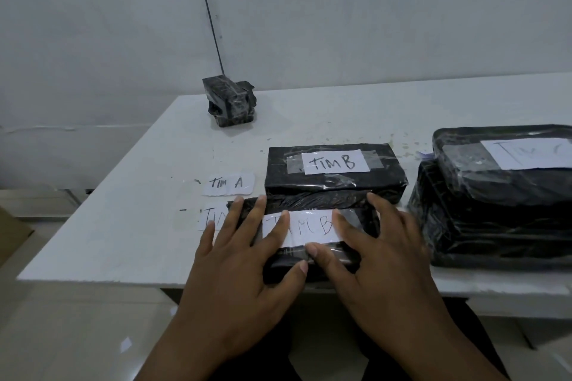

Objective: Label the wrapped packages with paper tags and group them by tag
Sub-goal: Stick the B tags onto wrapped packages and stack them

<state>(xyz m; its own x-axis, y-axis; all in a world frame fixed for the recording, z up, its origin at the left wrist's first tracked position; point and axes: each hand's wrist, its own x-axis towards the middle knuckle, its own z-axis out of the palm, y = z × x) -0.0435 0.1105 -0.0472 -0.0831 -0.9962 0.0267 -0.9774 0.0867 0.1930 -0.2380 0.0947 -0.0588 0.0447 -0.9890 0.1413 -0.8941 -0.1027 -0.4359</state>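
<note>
A black wrapped package (353,257) lies at the table's front edge with a white paper tag (305,227) reading "TIM B" on top. My left hand (244,254) and my right hand (377,244) lie flat on it, fingers spread, pressing the tag's two ends. Just behind it sits a second black package (335,178) tagged "TIM B". Two loose tags lie on the table to the left: one reading "TIM A" (229,183) and another (210,218) partly hidden under my left hand.
At the right, two stacked black packages (495,204) carry a tag starting "TIM". A small black wrapped package (230,102) stands at the far edge of the white table (123,226), near the wall. A cardboard piece (12,232) lies on the floor at left.
</note>
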